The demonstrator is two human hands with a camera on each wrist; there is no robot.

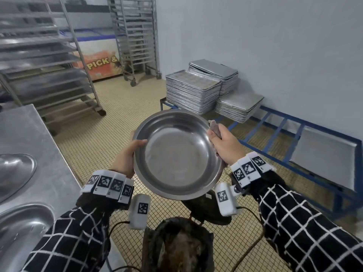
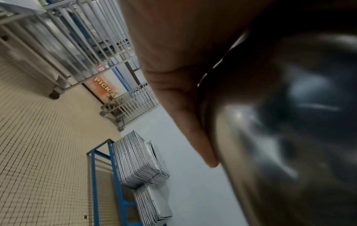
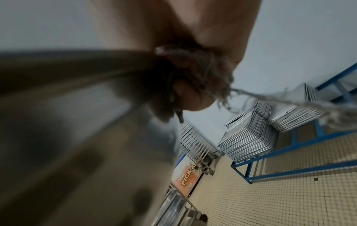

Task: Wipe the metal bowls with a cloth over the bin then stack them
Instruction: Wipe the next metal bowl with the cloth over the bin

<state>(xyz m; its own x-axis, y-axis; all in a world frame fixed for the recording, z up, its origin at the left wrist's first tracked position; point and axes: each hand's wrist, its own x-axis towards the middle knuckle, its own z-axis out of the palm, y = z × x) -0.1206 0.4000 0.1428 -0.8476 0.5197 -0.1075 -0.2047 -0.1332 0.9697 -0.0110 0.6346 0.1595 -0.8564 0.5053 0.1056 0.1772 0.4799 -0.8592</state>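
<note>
Steel bowl (image 1: 177, 152), tilted above the bin (image 1: 176, 246): your left hand (image 1: 125, 156) grips its rim while your right hand (image 1: 225, 146) clutches the cloth (image 1: 215, 127) against the opposite edge. Keep it over the bin, sweeping the rim round.

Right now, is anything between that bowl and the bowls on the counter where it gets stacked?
Nothing visible. The bowl is held in the air by the left hand and the right hand with the cloth; the counter bowls lie left, only open air between.
</note>
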